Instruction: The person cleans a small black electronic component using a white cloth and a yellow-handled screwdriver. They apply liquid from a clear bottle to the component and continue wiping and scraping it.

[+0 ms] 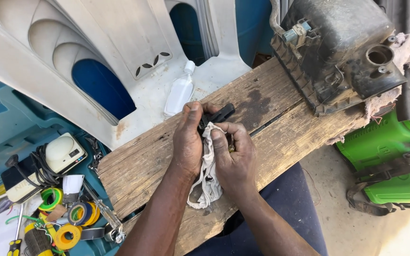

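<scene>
- Both hands mid-frame over the wooden plank (281, 137). Left hand (188, 140) is clamped round a small black plastic part (218, 115), which sticks out toward the upper right past the thumb.
- Right hand (233, 159) has its fingers closed on a dirty white rag (208, 178), pressing it against the part; rest of the rag hangs down w/ its tail on the plank.
- Progress, my guess: wiping is underway. Exposed end looks plain black, but the covered side is hidden, so can't tell how much is left.
- Around: big grimy black housing (338, 52) at upper right, sitting on the plank end w/ a frayed cloth (406, 52) under it. Small white squeeze bottle (180, 91) lies just above the hands on a white plastic chair (134, 42).
- Lower left: blue toolbox (5, 123) w/ tape rolls (67, 227), a white meter (65, 151) and cables. Green machine (390, 161) at right.
- Nothing blocks the hands; the housing is well apart.
</scene>
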